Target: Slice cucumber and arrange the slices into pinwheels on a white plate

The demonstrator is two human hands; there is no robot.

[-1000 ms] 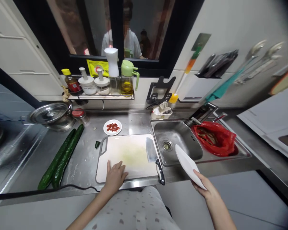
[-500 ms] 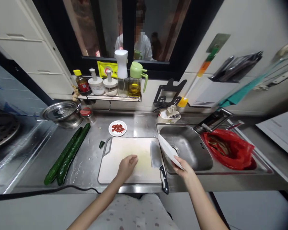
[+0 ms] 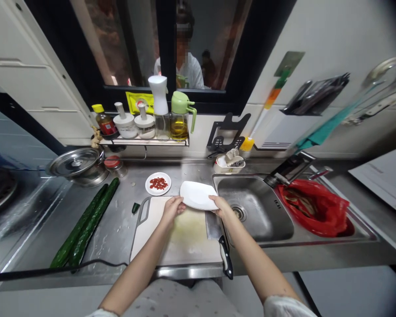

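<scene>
White plate (image 3: 199, 195): we hold it between both hands.
Left hand (image 3: 174, 208): fingers curled round its left end.
Right hand (image 3: 222, 207): pinching the opposite end (thumb on top).
Cutting board (image 3: 148, 240): beneath our hands.

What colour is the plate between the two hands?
Plain white: the plate shows best in the head view, the only one.

Plate (image 3: 198, 195) over cutting board's (image 3: 191, 246) far edge, cucumbers (image 3: 95, 220) left, sink (image 3: 267, 215) right, knife (image 3: 214, 229) on board (handle (image 3: 225, 255) past its edge)
</scene>
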